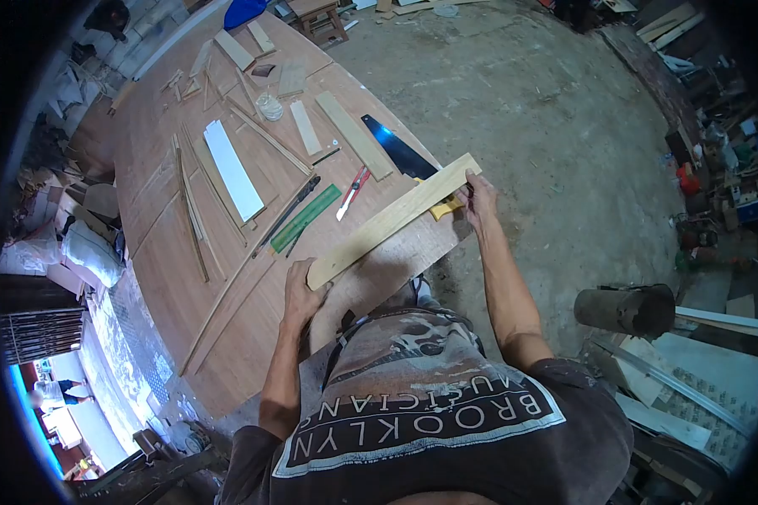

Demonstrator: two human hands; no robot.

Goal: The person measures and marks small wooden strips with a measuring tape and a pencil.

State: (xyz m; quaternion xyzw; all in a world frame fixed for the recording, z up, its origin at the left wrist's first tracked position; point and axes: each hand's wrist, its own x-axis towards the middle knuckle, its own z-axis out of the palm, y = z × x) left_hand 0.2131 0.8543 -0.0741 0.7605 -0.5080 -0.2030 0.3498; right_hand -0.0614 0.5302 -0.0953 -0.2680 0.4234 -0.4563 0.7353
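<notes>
A pale wooden board [392,220] is held between my two hands, slanting up to the right above the table edge. My left hand [301,293] grips its lower left end, and my right hand [480,200] grips its upper right end. Partly behind the board lies a hand saw [393,146] with a dark blade and a yellow handle [446,207]. Left of the board, on the table, are a red utility knife [353,192], a green strip [305,219] and a dark slender tool [298,195] whose kind I cannot make out.
The wooden table [156,295] carries a white board [233,171], another wooden board [354,135], a roll of twine [269,106] and several thin strips. A stool [318,18] stands past its far end. On the right are a metal cylinder [619,311] and stacked panels [707,383] on the concrete floor.
</notes>
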